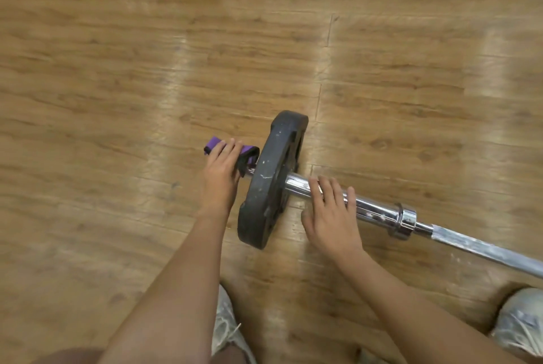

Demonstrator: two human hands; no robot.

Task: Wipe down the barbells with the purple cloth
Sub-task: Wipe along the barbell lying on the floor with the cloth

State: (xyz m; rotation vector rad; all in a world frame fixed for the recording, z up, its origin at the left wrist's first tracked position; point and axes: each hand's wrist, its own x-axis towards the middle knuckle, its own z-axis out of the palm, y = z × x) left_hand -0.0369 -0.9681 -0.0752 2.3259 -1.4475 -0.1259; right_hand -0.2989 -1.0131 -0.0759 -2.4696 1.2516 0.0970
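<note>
A barbell lies on the wooden floor, its chrome sleeve (379, 210) running from centre to lower right and one black weight plate (270, 181) standing on it. My left hand (220, 169) grips the purple cloth (249, 153), which is wrapped over the sleeve's end just left of the plate. That end is hidden under the cloth. My right hand (332, 213) rests on the sleeve right of the plate, fingers curled over the top of it.
The grey bar shaft (484, 252) runs off the right edge past a chrome collar (407, 221). My two light shoes show at the bottom, one (226, 325) between my arms and one (520, 319) at the right. Bare wooden floor (147, 69) surrounds everything.
</note>
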